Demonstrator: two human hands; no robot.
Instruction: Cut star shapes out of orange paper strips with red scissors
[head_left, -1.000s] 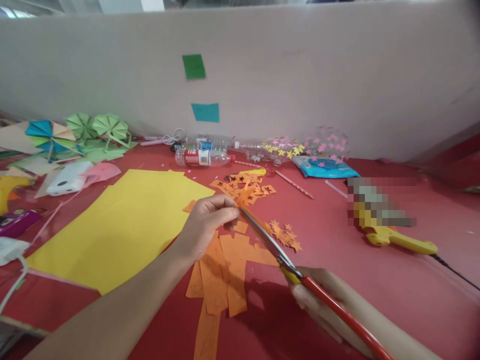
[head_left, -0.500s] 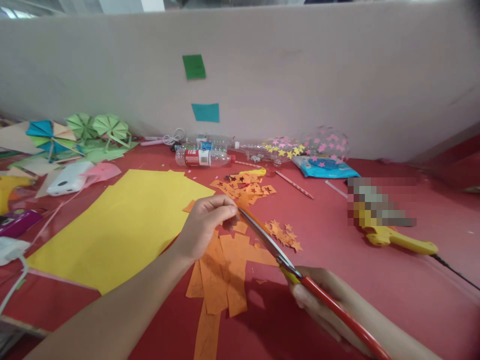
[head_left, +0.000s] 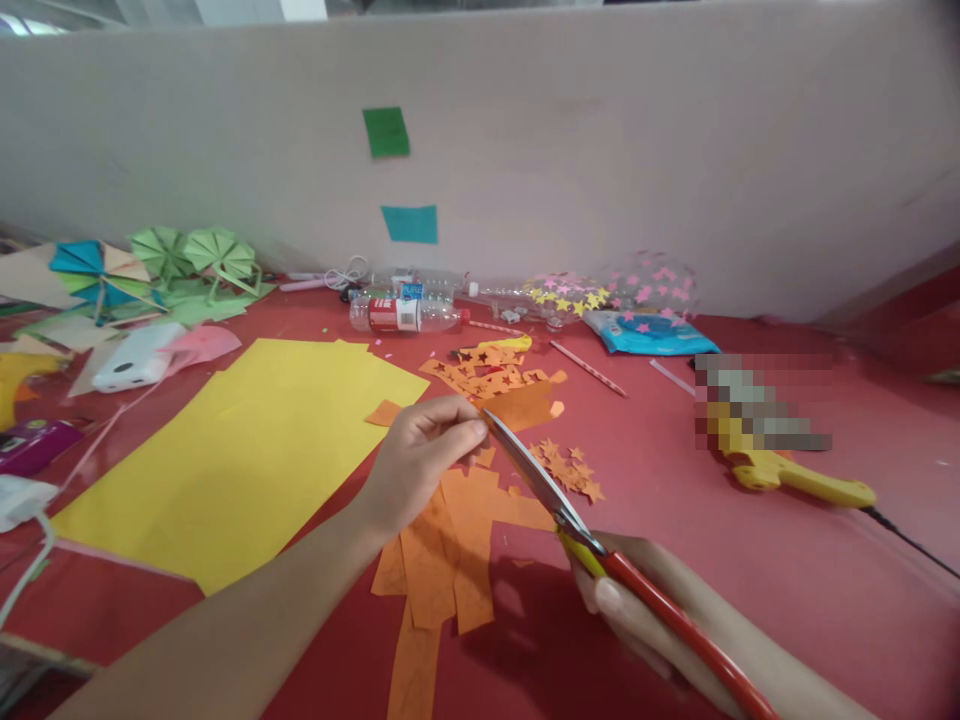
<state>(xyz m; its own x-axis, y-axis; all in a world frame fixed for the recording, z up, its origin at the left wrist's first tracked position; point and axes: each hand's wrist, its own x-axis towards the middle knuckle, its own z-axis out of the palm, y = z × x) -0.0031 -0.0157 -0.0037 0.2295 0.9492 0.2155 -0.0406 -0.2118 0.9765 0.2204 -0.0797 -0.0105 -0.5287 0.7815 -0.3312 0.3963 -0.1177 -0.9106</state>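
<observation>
My left hand (head_left: 420,462) pinches a piece of orange paper (head_left: 525,407) above the red table (head_left: 750,580). My right hand (head_left: 645,610) grips red-handled scissors (head_left: 559,505), whose blades run up to the paper beside my left fingertips. Below both hands lies a pile of orange paper strips (head_left: 442,560). Small orange cut-out stars (head_left: 570,468) sit just right of the blades. Orange scraps with star-shaped holes (head_left: 491,372) lie further back.
A large yellow sheet (head_left: 240,450) covers the table's left. Folded paper fans (head_left: 187,262), a plastic bottle (head_left: 401,315), a clear balloon with stars (head_left: 645,285), a blue packet (head_left: 649,335) and a yellow glue gun (head_left: 795,478) lie around. A grey partition (head_left: 600,150) stands behind.
The orange piece in my left hand has turned and now shows wider to the right of the blades. My left hand has shifted slightly right; the scissors stay at the paper.
</observation>
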